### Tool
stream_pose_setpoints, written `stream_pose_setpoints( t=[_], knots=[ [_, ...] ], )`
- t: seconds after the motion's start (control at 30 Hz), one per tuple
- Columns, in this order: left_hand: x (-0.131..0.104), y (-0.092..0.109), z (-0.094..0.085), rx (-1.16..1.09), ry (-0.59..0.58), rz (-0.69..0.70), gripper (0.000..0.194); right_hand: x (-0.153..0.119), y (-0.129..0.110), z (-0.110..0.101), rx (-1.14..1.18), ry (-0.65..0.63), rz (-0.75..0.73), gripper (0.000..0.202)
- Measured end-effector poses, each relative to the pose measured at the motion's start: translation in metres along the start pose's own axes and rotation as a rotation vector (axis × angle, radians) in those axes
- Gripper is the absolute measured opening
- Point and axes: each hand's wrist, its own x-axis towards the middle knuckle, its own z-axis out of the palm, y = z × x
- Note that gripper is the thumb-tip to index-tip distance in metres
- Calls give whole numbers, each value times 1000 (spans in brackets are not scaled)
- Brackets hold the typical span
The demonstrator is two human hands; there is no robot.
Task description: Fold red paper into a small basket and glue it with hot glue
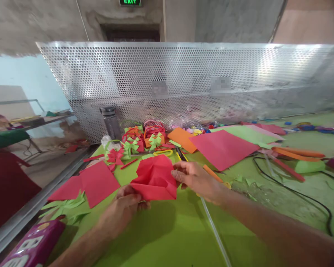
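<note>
A folded red paper (155, 180), its middle opened into a hollow, is held up over the green table (156, 233). My left hand (126, 204) is closed on its lower left corner, with the fingertips partly behind the paper. The right edge is pinched by my right hand (193, 178), thumb in front. Just beyond the paper lie yellow-handled scissors (164, 152) and a black and yellow cutter (180, 154). Left of my left hand are red paper sheets (99, 182) and light green paper cuttings (69, 204).
Small paper baskets with green bows (155, 139) and a grey bottle (111, 122) stand before a perforated metal panel (183, 70). A red sheet (224, 148) lies at right, near a black cable (295, 193). A clear glue stick (215, 230) and purple box (35, 244) are nearby.
</note>
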Motion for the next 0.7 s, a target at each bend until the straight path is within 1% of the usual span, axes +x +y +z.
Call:
stream_pose_setpoints(
  t=[0.07,0.23,0.37,0.43,0.5,0.6,0.7],
  knots=[
    [0,-1,-1,-6,6,-1,6,-2,2,2,38,-45,23,31],
    [-1,-1,0,10,28,-5,10,-6,1,5,72,-127,64,41],
    [-1,0,1,75,15,-26,14,-7,0,7,37,-119,94,44],
    [0,0,-1,159,1,-10,8,-7,1,6,-22,-119,76,46],
    [0,1,-3,246,7,-2,4,-7,2,6,-128,-120,49,45],
    [0,3,-2,301,-3,-23,9,-7,3,5,-330,-85,-13,45],
    [-1,7,1,331,-41,-7,13,-7,5,6,-420,-62,-51,46]
  ],
)
